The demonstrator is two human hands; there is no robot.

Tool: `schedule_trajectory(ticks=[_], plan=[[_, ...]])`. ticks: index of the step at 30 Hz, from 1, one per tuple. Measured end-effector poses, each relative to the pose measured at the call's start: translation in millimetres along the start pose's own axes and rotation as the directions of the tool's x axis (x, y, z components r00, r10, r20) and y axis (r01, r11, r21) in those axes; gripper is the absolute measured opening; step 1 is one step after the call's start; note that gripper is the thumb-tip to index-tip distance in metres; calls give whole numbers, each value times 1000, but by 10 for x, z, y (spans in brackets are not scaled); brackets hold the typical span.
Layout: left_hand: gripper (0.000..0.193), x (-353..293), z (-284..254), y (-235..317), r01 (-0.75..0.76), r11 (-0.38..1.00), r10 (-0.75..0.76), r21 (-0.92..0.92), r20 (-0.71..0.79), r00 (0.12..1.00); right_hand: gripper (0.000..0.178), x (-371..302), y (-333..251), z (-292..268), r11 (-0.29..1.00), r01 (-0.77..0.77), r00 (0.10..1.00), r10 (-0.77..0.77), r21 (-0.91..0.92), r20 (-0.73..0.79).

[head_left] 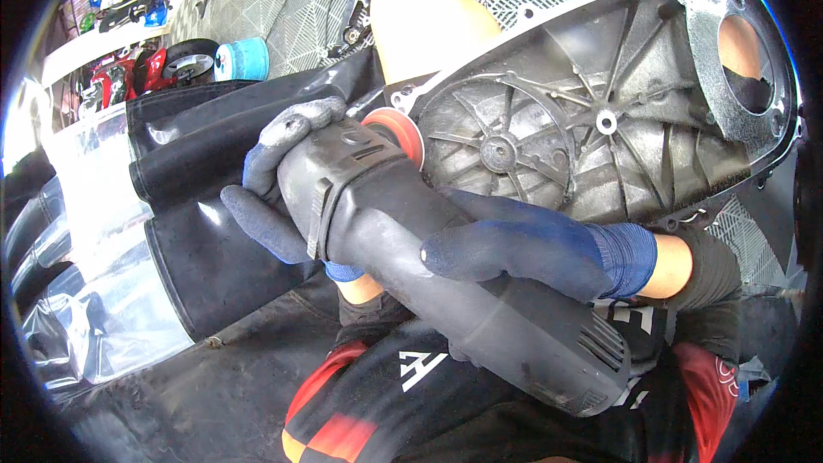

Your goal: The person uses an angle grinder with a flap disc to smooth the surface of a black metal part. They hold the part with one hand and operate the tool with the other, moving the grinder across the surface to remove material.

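Note:
A black power tool (411, 240), which looks like an angle sander or polisher, lies diagonally across my lap. My left hand (287, 154), in a blue-grey glove, is wrapped round its head end. My right hand (523, 249), gloved too, grips its body from above, part of its fingers hidden. A round red pad (399, 133) with a pale rim sits at the tool's head. The pad is against or just by the near-left edge of a ribbed metal engine cover (557, 129), whose inner side faces up; contact cannot be made out.
Black sheeting (223, 163) with a clear plastic panel (103, 240) spreads at the left. A smooth beige rounded form (429, 26) rises behind the cover. Beyond, a blue roll-shaped item (242, 60) and a red vehicle with a wheel (154, 69) stand on grey patterned floor tiles (291, 0).

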State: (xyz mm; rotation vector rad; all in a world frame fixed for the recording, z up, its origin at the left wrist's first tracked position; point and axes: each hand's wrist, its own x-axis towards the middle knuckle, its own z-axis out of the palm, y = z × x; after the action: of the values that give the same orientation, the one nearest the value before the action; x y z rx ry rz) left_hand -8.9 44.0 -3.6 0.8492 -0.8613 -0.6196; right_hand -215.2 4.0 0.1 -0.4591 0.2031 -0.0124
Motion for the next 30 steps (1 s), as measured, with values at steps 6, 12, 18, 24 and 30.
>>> schedule_trajectory(ticks=[6, 12, 18, 24, 30], plan=[[77, 68, -27, -18, 19, 999, -18, 48, -9, 1000, 76, -19, -1, -17, 1000, 4, 1000, -4, -7, -17], [76, 14, -26, -24, 34, 999, -36, -32, -59, 998, 76, -59, -90, 5, 995, -100, 995, 100, 21, -4], [78, 50, -67, -15, 18, 998, -18, 57, 3, 1000, 74, -25, -11, 9, 999, -36, 999, 36, 15, -15], [80, 40, -92, -13, 45, 999, -45, -5, -37, 998, 72, -14, -23, -2, 999, -25, 999, 24, 36, 24], [79, 70, -115, -22, 40, 999, -39, -34, 23, 999, 67, -2, 19, -6, 999, -32, 999, 31, 38, 21]])
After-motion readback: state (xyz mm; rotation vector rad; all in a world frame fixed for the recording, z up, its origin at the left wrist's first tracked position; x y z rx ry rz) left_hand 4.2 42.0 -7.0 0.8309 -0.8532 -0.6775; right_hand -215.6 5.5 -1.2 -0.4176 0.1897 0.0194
